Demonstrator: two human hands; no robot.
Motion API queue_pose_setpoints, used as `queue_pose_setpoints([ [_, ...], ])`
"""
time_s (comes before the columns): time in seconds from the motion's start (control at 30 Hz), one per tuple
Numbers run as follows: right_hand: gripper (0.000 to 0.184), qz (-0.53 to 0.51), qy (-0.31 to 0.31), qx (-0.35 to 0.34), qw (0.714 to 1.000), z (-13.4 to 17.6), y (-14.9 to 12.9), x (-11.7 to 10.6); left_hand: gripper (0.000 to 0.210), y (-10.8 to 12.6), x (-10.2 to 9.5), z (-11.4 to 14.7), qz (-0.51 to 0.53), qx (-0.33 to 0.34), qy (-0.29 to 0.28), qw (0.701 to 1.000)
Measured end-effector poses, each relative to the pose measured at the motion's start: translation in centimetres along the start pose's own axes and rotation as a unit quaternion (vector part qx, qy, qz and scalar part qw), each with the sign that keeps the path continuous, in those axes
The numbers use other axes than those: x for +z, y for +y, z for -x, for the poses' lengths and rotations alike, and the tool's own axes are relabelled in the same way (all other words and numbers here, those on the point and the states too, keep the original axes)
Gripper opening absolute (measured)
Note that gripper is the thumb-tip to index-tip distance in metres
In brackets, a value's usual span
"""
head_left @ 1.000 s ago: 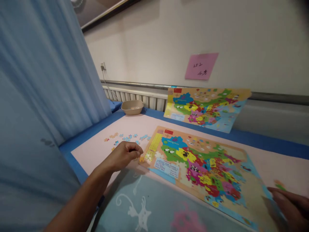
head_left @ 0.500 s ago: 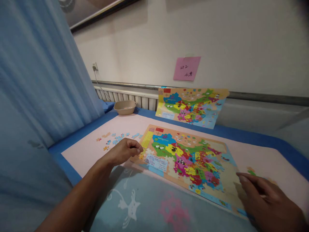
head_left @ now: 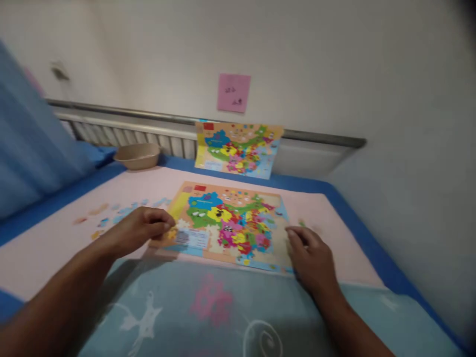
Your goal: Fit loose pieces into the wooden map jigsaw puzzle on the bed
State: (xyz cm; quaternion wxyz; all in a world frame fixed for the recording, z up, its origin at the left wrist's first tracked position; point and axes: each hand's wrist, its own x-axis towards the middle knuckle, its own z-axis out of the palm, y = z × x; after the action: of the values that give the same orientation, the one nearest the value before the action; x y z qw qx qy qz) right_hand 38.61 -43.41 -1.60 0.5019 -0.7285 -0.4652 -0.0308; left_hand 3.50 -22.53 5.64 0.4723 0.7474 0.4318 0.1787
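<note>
- The map puzzle board (head_left: pixel 230 223) is lying flat on the pink mat (head_left: pixel 55 243) in front of me, its near edge just beyond the pale blue patterned cloth (head_left: pixel 208 307).
- My view is swinging to the right compared with a moment ago: the blue curtain (head_left: pixel 33 153) is sliding off to the left edge and the right end of the mat is now showing, so I am judging that my attention is turning to the board's right side.
- My right hand (head_left: pixel 308 250) is coming in from the frame's edge and is now resting palm down at the board's right near corner, fingers loosely curled; whether it is pinching a piece I cannot tell.
- My left hand (head_left: pixel 143 228) is staying at the board's left edge, fingers bunched against the thumb as if pinching something small, though the blur is hiding it.
- Loose pieces (head_left: pixel 119 213) are lying scattered left of that hand.
- Farther back, a beige bowl (head_left: pixel 137 155) is sitting near the rail, a reference map picture (head_left: pixel 238 148) is leaning on the wall, and a pink note (head_left: pixel 233 92) is hanging above it.
</note>
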Motion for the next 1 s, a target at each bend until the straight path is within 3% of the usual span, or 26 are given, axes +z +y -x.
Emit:
queue_pose_setpoints([
  [0.2, 0.043, -0.049, 0.019, 0.042, 0.998, 0.0, 0.4, 0.1, 0.033, 1.6, 2.9, -1.8, 0.043, 0.015, -0.071, 0.996],
  [0.4, 0.039, -0.066, 0.013, 0.028, 0.997, 0.2, 0.3, -0.1, 0.023, 4.1, 7.3, -2.6, 0.056, 0.031, -0.138, 0.988],
  [0.6, 0.035, -0.076, 0.017, 0.028, 0.997, 0.1, 0.3, -0.1, 0.025, 4.6, 10.5, -2.9, 0.059, 0.022, -0.186, 0.98],
  [0.83, 0.034, -0.077, 0.016, 0.029, 0.996, 0.1, 0.5, 0.0, 0.023, 3.2, 11.4, -2.4, 0.065, 0.0, -0.23, 0.971],
  [1.0, 0.039, -0.093, 0.02, 0.073, 0.993, 0.1, 1.0, -0.2, 0.022, 2.4, 10.3, -1.1, 0.031, 0.004, -0.197, 0.98],
])
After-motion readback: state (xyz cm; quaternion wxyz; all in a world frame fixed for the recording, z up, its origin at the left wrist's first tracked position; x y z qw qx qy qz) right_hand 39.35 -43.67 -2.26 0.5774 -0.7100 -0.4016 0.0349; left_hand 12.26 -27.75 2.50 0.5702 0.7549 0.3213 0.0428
